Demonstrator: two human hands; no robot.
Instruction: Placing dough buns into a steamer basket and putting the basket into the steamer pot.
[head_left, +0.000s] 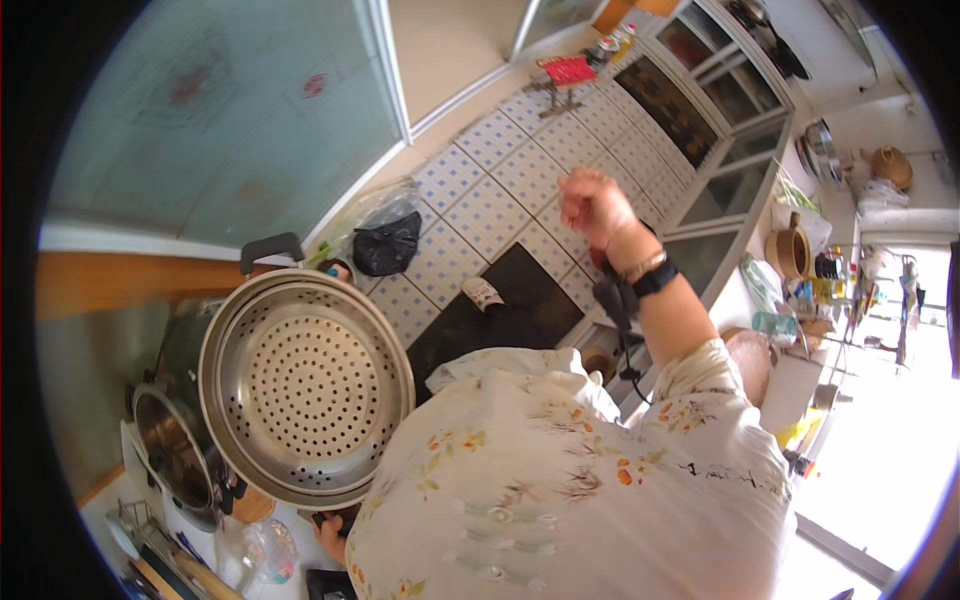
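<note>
The left hand point(330, 532), at about seven o'clock in the view, is mostly hidden under the steamer tray point(305, 385); only a few fingers show at the tray's lower rim, curled around a dark handle there, so it grips the tray from below. The tray is a round, shiny steel pan with a perforated floor, tilted so its inside faces the camera, and it fills the area from eight to nine o'clock. A second dark handle point(271, 247) sticks up at its top edge, toward eleven o'clock.

The right hand point(592, 205) is raised at about one o'clock, well apart from the tray. Its fingers are folded into a loose fist that holds nothing visible. The forearm runs down from it toward four o'clock, bent at the elbow, with a dark wristband point(652, 277) and a bracelet at the wrist.

Behind the tray's left side, at eight o'clock, stands a steel pot point(175, 450). A black plastic bag point(386, 243) lies on the tiled floor point(490, 190) at eleven o'clock. A floral blouse point(560, 490) covers the lower centre, at six o'clock.
</note>
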